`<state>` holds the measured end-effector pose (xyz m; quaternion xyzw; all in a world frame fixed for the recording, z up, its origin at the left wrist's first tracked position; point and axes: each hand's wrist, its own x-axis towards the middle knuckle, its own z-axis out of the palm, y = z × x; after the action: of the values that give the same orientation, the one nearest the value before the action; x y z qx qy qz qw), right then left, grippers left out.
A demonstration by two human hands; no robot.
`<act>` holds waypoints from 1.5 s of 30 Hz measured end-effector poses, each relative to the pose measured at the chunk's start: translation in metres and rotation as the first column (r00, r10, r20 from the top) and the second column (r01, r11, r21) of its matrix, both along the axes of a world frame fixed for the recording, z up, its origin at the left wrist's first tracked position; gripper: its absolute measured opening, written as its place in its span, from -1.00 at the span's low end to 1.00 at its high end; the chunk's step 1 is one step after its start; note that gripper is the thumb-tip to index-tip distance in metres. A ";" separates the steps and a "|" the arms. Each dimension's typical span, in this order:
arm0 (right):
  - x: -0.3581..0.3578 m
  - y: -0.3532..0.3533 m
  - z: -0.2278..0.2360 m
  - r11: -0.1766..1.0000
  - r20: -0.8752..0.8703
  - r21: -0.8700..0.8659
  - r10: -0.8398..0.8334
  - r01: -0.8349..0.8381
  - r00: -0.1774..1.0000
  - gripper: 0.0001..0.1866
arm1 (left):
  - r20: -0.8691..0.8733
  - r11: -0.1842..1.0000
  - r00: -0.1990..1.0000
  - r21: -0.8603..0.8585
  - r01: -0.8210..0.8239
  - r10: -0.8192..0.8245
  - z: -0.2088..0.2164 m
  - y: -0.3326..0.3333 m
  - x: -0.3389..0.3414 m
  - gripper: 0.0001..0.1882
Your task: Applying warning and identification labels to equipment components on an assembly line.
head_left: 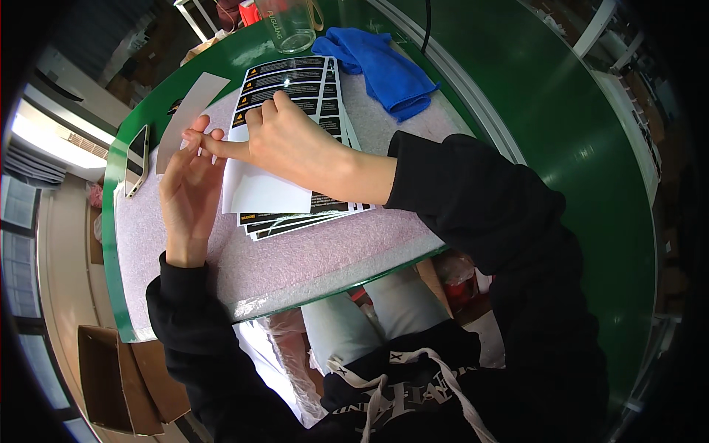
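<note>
My left hand (pixel 190 188) is raised palm up at the left of the padded mat, its thumb and fingers closed together on a narrow white paper strip (pixel 193 103) that slants up behind them. From the right reaches my right hand (pixel 299 140), one finger stretched out to touch my left fingertips. Its other fingers are bent, and nothing shows in them. Beneath it lies a stack of black-and-white printed label sheets (pixel 292 81), topped in part by a blank white sheet (pixel 266 190). The right hand covers the middle of the stack.
A pale pinkish foam mat (pixel 325 255) covers part of the green table (pixel 546 96). A phone (pixel 137 161) rests at the mat's left edge. Beyond the stack are a clear glass jar (pixel 292 29) and a blue cloth (pixel 388 70). An open cardboard box (pixel 111 380) stands below left.
</note>
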<state>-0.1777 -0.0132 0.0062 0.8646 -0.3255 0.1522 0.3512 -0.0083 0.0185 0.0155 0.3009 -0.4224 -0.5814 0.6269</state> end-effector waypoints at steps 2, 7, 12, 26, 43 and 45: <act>0.000 0.001 0.001 1.000 -0.010 0.024 -0.008 0.008 1.000 -0.37 | -0.003 1.000 1.000 -0.002 0.009 -0.009 0.000 0.000 0.001 -0.82; 0.000 -0.001 -0.001 1.000 0.004 0.025 0.006 -0.006 1.000 -0.39 | -0.007 0.998 0.999 -0.032 0.049 -0.049 -0.001 0.001 0.001 -0.83; -0.001 -0.001 -0.001 0.999 0.003 0.035 0.015 -0.015 1.000 -0.39 | -0.020 1.000 1.000 0.019 -0.003 0.003 0.001 -0.001 -0.001 -0.82; 0.001 -0.001 -0.005 0.999 -0.003 0.045 0.008 -0.008 1.000 -0.36 | -0.008 0.994 0.997 0.078 -0.075 0.076 0.001 0.002 -0.003 -0.81; -0.001 -0.001 -0.001 1.000 -0.013 0.020 0.008 -0.008 1.000 -0.36 | -0.032 0.999 0.998 0.011 0.051 -0.051 -0.001 0.001 0.003 -0.83; 0.000 0.000 0.000 0.999 -0.018 0.034 0.000 0.001 1.000 -0.36 | -0.004 1.000 1.000 0.025 0.018 -0.018 0.000 0.002 0.003 -0.83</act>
<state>-0.1780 -0.0127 0.0061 0.8716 -0.3250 0.1387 0.3397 -0.0049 0.0201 0.0154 0.3038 -0.4169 -0.5928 0.6185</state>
